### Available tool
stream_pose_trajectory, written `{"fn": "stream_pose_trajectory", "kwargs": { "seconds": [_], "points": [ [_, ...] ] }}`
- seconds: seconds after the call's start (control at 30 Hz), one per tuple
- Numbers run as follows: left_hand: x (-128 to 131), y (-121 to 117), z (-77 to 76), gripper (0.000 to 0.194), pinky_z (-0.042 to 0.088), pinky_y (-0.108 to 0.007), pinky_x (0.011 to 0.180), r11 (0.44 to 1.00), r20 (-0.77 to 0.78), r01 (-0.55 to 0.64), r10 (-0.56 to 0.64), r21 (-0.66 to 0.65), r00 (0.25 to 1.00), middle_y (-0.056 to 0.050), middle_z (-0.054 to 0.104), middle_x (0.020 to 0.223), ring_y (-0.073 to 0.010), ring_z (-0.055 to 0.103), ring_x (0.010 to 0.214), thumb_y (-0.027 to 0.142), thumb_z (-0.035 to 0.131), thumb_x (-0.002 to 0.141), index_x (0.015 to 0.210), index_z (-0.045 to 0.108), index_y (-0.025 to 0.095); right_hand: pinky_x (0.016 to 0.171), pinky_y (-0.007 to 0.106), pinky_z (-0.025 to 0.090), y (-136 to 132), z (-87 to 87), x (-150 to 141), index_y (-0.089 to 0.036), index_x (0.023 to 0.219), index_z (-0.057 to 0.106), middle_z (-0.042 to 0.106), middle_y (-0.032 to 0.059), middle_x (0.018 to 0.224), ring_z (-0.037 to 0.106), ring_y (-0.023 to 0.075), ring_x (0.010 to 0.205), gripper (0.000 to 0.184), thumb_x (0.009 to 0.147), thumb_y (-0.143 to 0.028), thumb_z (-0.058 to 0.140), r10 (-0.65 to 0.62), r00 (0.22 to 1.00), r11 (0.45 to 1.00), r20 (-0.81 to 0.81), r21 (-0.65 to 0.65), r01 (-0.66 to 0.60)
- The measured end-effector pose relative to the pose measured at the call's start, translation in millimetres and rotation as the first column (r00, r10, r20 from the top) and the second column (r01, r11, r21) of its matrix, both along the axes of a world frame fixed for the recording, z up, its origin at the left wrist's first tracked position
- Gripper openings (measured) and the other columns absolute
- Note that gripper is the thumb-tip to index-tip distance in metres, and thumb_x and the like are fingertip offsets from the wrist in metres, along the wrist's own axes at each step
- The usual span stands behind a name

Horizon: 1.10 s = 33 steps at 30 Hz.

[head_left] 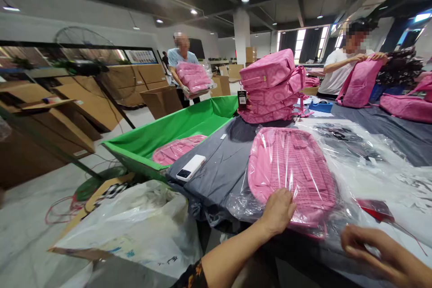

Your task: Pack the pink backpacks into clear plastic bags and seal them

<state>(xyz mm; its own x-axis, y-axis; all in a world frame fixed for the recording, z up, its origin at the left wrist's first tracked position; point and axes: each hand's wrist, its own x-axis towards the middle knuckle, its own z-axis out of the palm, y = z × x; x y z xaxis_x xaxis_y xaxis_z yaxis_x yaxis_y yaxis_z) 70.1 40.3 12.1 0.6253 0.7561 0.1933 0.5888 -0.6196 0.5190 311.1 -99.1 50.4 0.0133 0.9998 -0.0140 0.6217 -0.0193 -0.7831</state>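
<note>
A pink backpack (292,166) lies flat in a clear plastic bag (246,204) on the dark-covered table in front of me. At its near left edge is my left hand (278,211), fingers bent and pressed together on the plastic. My right hand (371,247) hovers by the near right corner of the bag. Its fingers are loosely curled with a gap to the thumb, and nothing shows in them. Just beyond that hand lies a red, dark-faced object (376,210) of unclear kind.
Pink backpacks (270,83) are stacked behind, near a blue tape dispenser (320,106). A phone-like white device (191,168) lies left. A green-lined bin (135,144) holds bagged pink goods. One co-worker (184,56) carries pink packages; another (340,65) handles a backpack. Clear bags (357,144) lie right.
</note>
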Motion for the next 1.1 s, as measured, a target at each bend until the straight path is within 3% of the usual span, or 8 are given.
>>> {"fn": "stream_pose_trajectory", "kwargs": {
  "seconds": [0.03, 0.1, 0.2, 0.33, 0.57, 0.8, 1.0, 1.1],
  "points": [
    [0.4, -0.1, 0.6, 0.014, 0.047, -0.032, 0.085, 1.000, -0.022, -0.003, 0.003, -0.003, 1.000, -0.003, 0.063, 0.092, -0.0199, 0.058, 0.090, 0.015, 0.057, 0.093, 0.082, 0.051, 0.021, 0.062, 0.032, 0.045, 22.6, 19.4, -6.8, -0.024, 0.076, 0.060, 0.057, 0.0033, 0.074, 0.053, 0.0194, 0.068, 0.050, 0.086, -0.074, 0.060, 0.293, 0.955, 0.950, 0.044, -0.131, -0.285],
    [1.1, -0.8, 2.5, 0.011, 0.047, -0.032, 0.086, 1.000, -0.059, -0.006, 0.004, -0.018, 0.998, -0.004, 0.064, 0.095, -0.0205, 0.059, 0.093, 0.017, 0.057, 0.094, 0.085, 0.052, 0.021, 0.061, 0.028, 0.037, 66.6, 53.1, -19.4, -0.021, 0.076, 0.051, 0.050, 0.0007, 0.072, 0.043, 0.0152, 0.066, 0.052, 0.095, -0.069, 0.047, 0.550, 0.832, 0.818, 0.067, -0.245, -0.521],
    [1.2, -2.7, 6.3, 0.007, 0.047, -0.033, 0.090, 0.999, -0.071, -0.005, 0.002, -0.039, 0.997, -0.006, 0.065, 0.100, -0.0217, 0.060, 0.098, 0.018, 0.057, 0.095, 0.089, 0.054, 0.020, 0.058, 0.026, 0.033, 113.2, 75.1, -31.7, -0.021, 0.078, 0.048, 0.046, -0.0013, 0.069, 0.041, 0.0135, 0.062, 0.049, 0.094, -0.067, 0.046, 0.701, 0.709, 0.677, 0.071, -0.380, -0.631],
    [-0.3, -4.1, 10.0, 0.002, 0.049, -0.033, 0.091, 0.999, -0.074, 0.011, -0.015, -0.047, 0.997, -0.007, 0.066, 0.105, -0.0226, 0.061, 0.102, 0.018, 0.057, 0.096, 0.094, 0.057, 0.019, 0.057, 0.026, 0.037, 135.2, 62.4, -32.9, -0.020, 0.082, 0.052, 0.049, -0.0012, 0.067, 0.045, 0.0138, 0.060, 0.038, 0.090, -0.058, 0.049, 0.763, 0.644, 0.587, 0.055, -0.476, -0.655],
    [-1.0, -3.6, 7.5, 0.001, 0.049, -0.035, 0.094, 0.998, -0.081, 0.029, -0.033, -0.053, 0.996, -0.008, 0.066, 0.108, -0.0237, 0.061, 0.104, 0.018, 0.057, 0.096, 0.096, 0.058, 0.017, 0.061, 0.028, 0.030, 139.4, 53.3, -28.2, -0.021, 0.083, 0.062, 0.059, -0.0005, 0.070, 0.048, 0.0144, 0.064, 0.008, 0.079, -0.023, 0.054, 0.707, 0.619, 0.702, 0.342, -0.449, -0.553],
    [-1.5, -3.5, 7.6, 0.003, 0.049, -0.036, 0.094, 0.997, -0.078, 0.020, -0.025, -0.071, 0.997, -0.007, 0.066, 0.107, -0.0234, 0.061, 0.103, 0.018, 0.057, 0.096, 0.093, 0.056, 0.019, 0.058, 0.028, 0.028, 149.5, 53.3, -42.1, -0.025, 0.106, 0.064, 0.055, -0.0054, 0.066, 0.047, 0.0148, 0.060, 0.036, 0.071, -0.020, 0.069, 0.662, 0.553, 0.749, 0.506, -0.471, -0.465],
    [-2.8, -3.3, 9.5, 0.006, 0.048, -0.034, 0.092, 0.998, -0.087, 0.030, -0.034, -0.049, 0.996, -0.007, 0.065, 0.106, -0.0221, 0.060, 0.102, 0.017, 0.057, 0.096, 0.090, 0.055, 0.019, 0.053, 0.026, 0.032, 175.1, 53.8, -24.8, -0.023, 0.074, 0.056, 0.057, -0.0044, 0.063, 0.055, 0.0172, 0.059, 0.033, 0.059, -0.026, 0.085, 0.562, 0.610, 0.818, 0.559, -0.484, -0.310],
    [-3.5, -3.8, 7.5, 0.007, 0.048, -0.034, 0.091, 0.999, -0.085, 0.026, -0.029, -0.037, 0.996, -0.006, 0.066, 0.106, -0.0222, 0.060, 0.101, 0.017, 0.058, 0.095, 0.090, 0.055, 0.020, 0.058, 0.027, 0.032, 162.4, 61.3, -18.8, -0.022, 0.073, 0.053, 0.062, 0.0007, 0.072, 0.059, 0.0200, 0.070, 0.021, 0.073, -0.018, 0.074, 0.402, 0.641, 0.913, 0.654, -0.344, -0.221]
  ]
}}
